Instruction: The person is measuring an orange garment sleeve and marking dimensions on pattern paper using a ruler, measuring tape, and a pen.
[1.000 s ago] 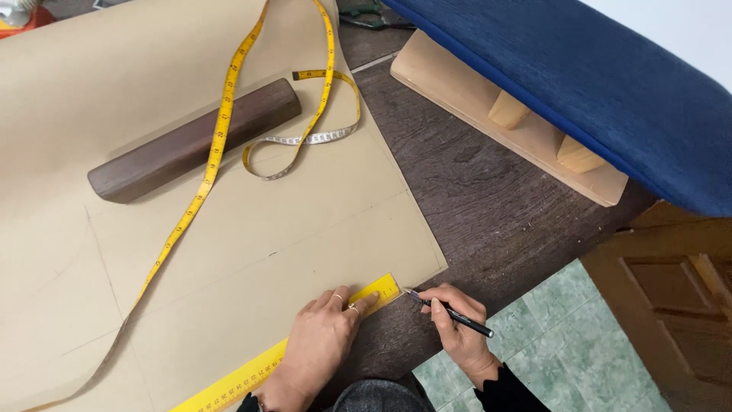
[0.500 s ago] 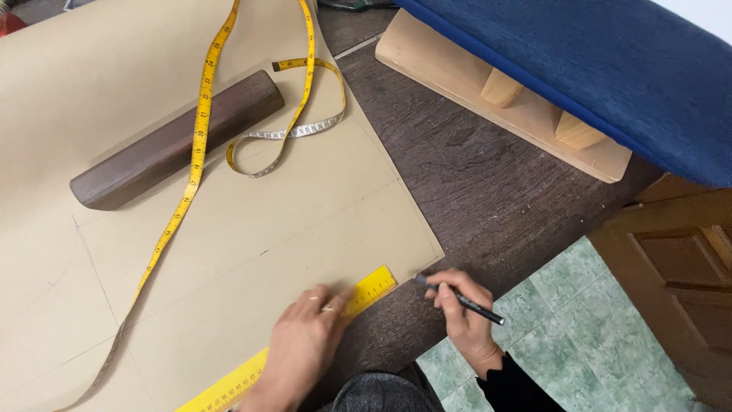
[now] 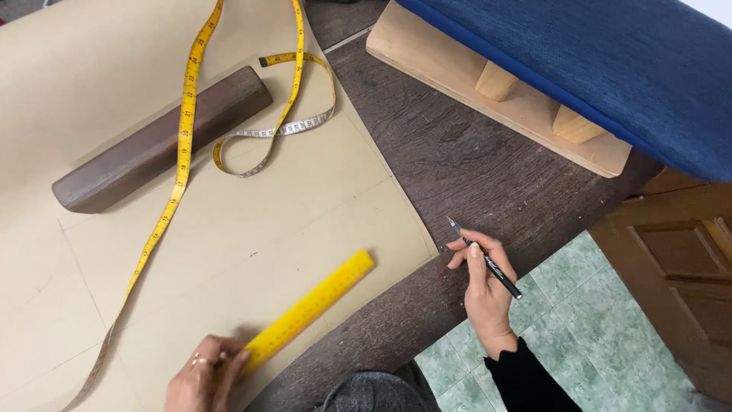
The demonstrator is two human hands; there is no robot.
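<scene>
A large sheet of brown paper (image 3: 252,206) covers the dark wood floor, with faint drawn lines on it. My left hand (image 3: 204,375) presses on the near end of a yellow ruler (image 3: 313,307) that lies slantwise on the paper near its lower edge. My right hand (image 3: 482,288) holds a black pencil (image 3: 488,259), tip pointing up and left, hovering over the bare floor just off the paper's right corner. A yellow measuring tape (image 3: 183,145) runs across the paper and over a dark wooden block (image 3: 156,141).
A blue upholstered cushion (image 3: 610,69) on a pale wooden frame (image 3: 488,99) stands at the upper right. A brown panelled wooden piece (image 3: 679,259) sits at the right. Green tiled flooring (image 3: 564,320) lies below my right hand.
My left hand slid down the ruler to its near end. My right hand with the pencil lifted away from the ruler's tip and moved right, off the paper.
</scene>
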